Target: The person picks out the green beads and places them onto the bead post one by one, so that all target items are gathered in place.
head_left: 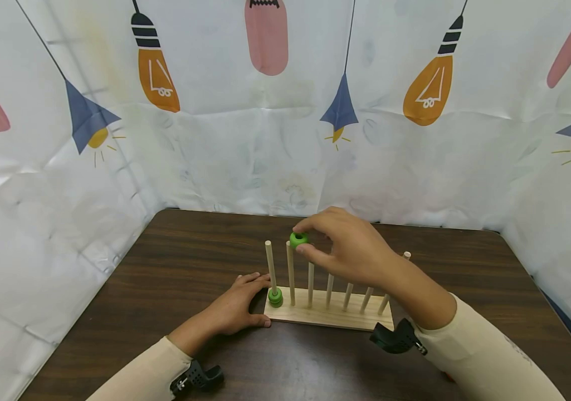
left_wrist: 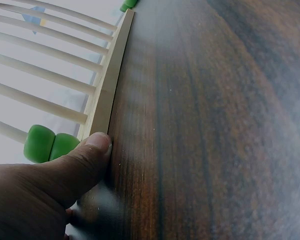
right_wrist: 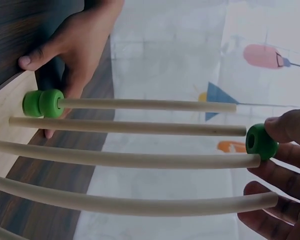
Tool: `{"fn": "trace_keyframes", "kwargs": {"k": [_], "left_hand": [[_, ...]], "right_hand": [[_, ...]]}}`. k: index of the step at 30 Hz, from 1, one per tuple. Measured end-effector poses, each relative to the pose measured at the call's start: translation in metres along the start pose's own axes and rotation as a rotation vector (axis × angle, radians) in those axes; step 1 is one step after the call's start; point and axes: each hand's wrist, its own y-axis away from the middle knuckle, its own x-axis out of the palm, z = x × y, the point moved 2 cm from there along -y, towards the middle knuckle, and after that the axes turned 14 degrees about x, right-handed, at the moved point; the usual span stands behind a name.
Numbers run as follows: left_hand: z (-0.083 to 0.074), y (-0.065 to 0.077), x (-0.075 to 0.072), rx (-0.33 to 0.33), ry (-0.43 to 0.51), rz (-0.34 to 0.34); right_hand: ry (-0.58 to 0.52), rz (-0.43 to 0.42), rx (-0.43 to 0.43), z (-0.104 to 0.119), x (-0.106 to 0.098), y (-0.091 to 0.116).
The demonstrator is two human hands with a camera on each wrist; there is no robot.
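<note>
Tabletop of dark wood spreads at far left; next we see the left hand, thumb and fingers spread apart around the left end of the wooden base, thumb against the near edge. If it slipped or pressed unevenly, we think the base could skid or turn. Two green beads sit stacked at the foot of the leftmost peg. Further right, the held bead is near the tips of the second peg and the third peg; we cannot tell whether it touches either. Its hole does not look lined up with them, so lowering it off-centre could catch its rim on a tip. The right hand, well apart from the left, pinches that bead between thumb and fingers; a loose pinch could drop it, and the trailing fingers could bump neighbouring pegs.
</note>
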Motion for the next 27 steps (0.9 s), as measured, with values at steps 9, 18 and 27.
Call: {"fn": "trace_keyframes", "kwargs": {"k": [9,18,27], "left_hand": [[0.0,0.0,0.0,-0.007,0.0,0.001],[-0.002,-0.001,-0.001,-0.002,0.019,-0.003],[-0.001,-0.001,-0.001,0.002,0.022,0.002]], "right_hand": [[-0.008,0.001,-0.023,0.004,0.003,-0.005],[-0.017,0.014,-0.018,0.012,0.007,-0.011],[-0.021,0.032,-0.031,0.021,0.011,-0.017]]}}
